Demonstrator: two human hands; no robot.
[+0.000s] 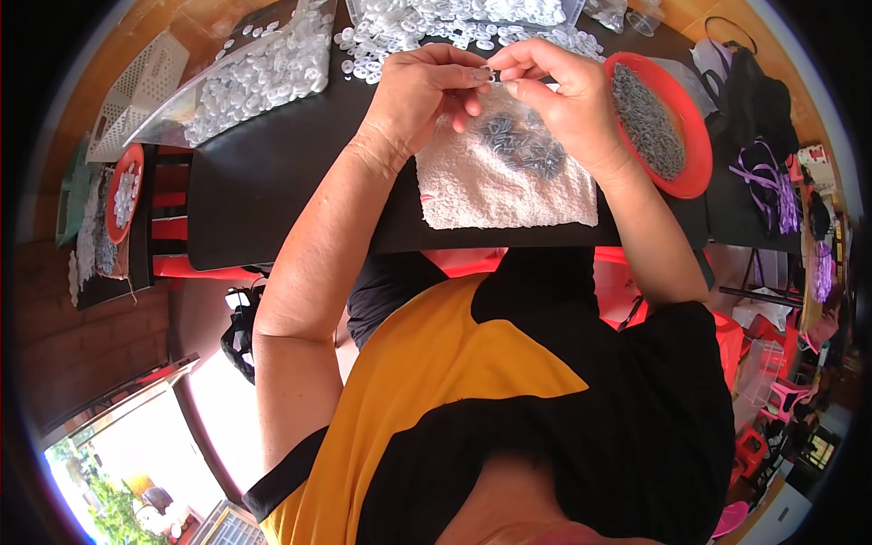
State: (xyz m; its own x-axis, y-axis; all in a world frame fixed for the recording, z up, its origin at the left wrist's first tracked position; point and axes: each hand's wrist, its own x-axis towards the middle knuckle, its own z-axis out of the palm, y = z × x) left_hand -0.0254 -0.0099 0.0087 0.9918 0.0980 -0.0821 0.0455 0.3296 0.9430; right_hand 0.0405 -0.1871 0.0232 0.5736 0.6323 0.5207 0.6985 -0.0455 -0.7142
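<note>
Matte black table (272, 173), nubbly white towel (490, 186), both hands (495, 86) pinching tiny ring (491, 76).

The left hand (422, 95) and right hand (559, 95) meet fingertip to fingertip, pinching a small white ring (489, 76) above a white towel (495, 186) strewn with small metal parts (527, 145). A red bowl (686, 173) of similar parts sits just right. White plastic rings (427, 27) heap across the black table (263, 173).

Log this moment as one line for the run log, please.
left hand + right hand: pinching small white plastic ring together | below: white towel with metal clips | right: red bowl
</note>
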